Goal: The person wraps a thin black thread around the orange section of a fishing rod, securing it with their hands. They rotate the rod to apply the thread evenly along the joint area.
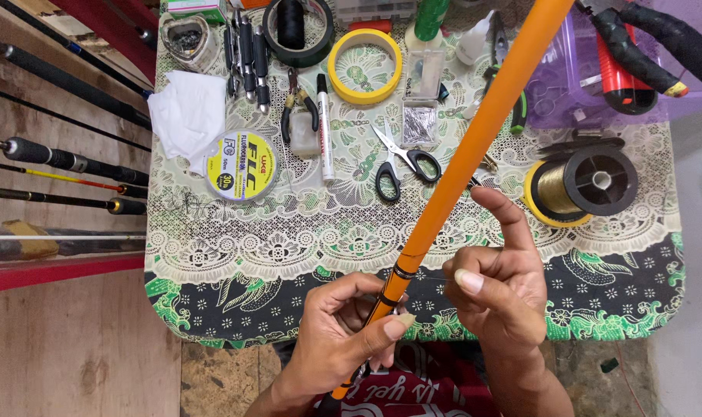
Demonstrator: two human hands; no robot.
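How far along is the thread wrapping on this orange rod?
Two dark bands already circle the orange rod. In hand: the left hand grips the rod below them, while the right hand pinches something too fine to see beside them. The scissors lie unused on the table, so trimming looks undone.

Rod [474,147]: bright orange, with narrow black bands near its lower end. Surface [289,232]: cream lace over a green-and-black cloth printed with small white flowers. Tape ring [365,66], yellow; second tape ring [298,31], black; scissors [401,158], black handles on silver blades; line spool [583,185], black with gold thread and a yellow rim; flat spool [241,165], yellow label with red lettering; tissue [189,112], white; marker [325,127], white with a black cap.
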